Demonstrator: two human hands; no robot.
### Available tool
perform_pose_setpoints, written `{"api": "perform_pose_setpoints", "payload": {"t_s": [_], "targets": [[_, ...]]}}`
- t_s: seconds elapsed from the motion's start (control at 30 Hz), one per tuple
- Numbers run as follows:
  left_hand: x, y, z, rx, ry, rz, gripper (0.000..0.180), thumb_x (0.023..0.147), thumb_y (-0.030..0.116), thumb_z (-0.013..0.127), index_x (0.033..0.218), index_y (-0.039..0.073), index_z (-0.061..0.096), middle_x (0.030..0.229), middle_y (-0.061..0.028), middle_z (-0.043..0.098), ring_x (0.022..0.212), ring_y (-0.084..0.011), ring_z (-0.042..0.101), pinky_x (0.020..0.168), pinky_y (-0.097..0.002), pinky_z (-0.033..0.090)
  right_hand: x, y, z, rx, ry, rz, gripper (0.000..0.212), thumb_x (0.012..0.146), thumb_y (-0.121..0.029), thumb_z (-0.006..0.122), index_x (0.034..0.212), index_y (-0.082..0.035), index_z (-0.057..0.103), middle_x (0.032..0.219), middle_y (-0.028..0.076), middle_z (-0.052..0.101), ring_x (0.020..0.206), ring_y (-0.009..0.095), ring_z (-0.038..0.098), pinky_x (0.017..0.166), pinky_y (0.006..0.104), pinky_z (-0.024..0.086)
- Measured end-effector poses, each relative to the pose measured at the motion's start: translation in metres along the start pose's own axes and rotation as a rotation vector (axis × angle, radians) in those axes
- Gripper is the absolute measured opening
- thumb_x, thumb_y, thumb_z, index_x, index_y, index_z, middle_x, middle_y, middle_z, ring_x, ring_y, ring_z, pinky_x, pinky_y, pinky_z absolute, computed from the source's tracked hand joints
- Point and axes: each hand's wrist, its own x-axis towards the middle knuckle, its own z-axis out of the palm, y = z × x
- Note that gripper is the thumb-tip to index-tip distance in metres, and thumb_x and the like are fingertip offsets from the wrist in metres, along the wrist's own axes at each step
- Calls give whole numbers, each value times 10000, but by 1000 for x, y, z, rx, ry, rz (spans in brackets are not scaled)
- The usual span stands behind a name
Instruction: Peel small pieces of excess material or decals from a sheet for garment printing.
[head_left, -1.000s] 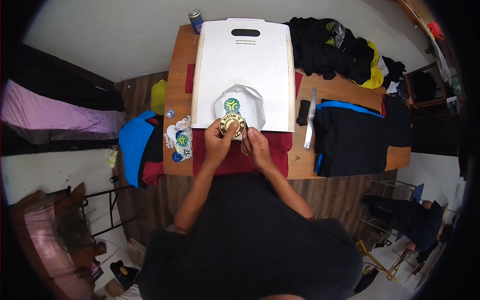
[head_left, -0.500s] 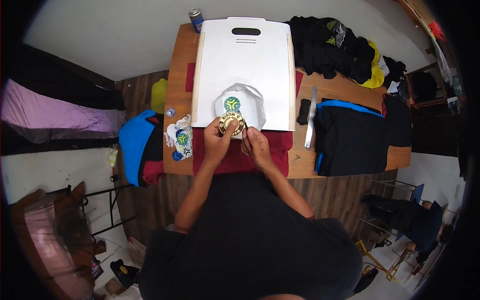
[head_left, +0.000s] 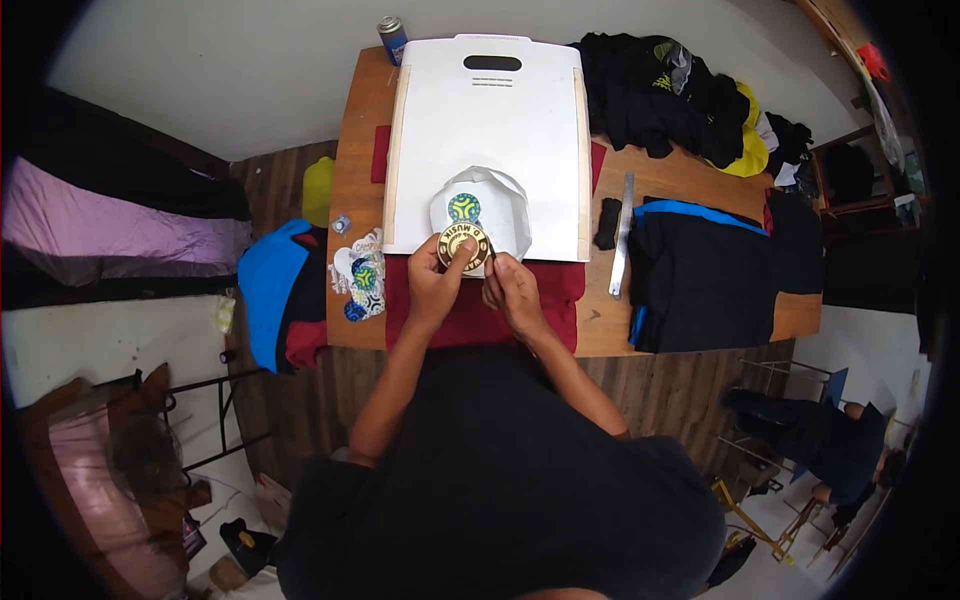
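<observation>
Two hands meet at the board's (head_left: 488, 135) near edge: the left hand (head_left: 435, 287) grips a round disc (head_left: 457, 234), thumb across its face, and the right hand (head_left: 516, 290) pinches a slim dark tool (head_left: 491, 256). The disc lies just left of the right fingertips, the tool beside its right rim, long axis pointing roughly away from the person; whether they touch, I cannot tell.

V. dk, loose-fit top (head_left: 500, 480); forearms (head_left: 392, 385) & hands (head_left: 433, 292) bare.
</observation>
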Motion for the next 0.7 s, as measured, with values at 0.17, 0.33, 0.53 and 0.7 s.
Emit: {"api": "perform_pose_setpoints", "payload": {"t_s": [0.17,0.33,0.53,0.7], "targets": [[0,4,2,1,-3,-2,165,874,143,651,907,-17,627,812,-30,655,714,-57,592,626,-194,463,-1,1,0,0,1,-5,292,1016,-277,344,864,-51,449,513,-31,298,427,74,266,433,236,276],[-1,3,3,-2,-2,-8,170,875,144,650,917,-19,627,817,-30,656,717,-58,593,633,-194,465,-1,0,-1,-7,14,-18,290,1017,-272,337,880,-46,455,512,-31,296,425,73,263,433,234,278],[-2,8,4,-15,-7,-3,164,878,135,643,927,-20,626,830,-34,656,727,-62,595,647,-198,469,-2,-9,3,-14,10,1,320,1015,-296,331,914,-29,476,520,-21,306,442,82,288,450,238,304],[-2,5,1,-34,-5,-15,136,876,104,630,927,-22,623,835,-37,655,728,-65,595,652,-201,472,-3,-12,8,-30,27,0,330,1012,-313,335,895,-34,466,526,-14,313,452,84,300,462,236,330]]}}
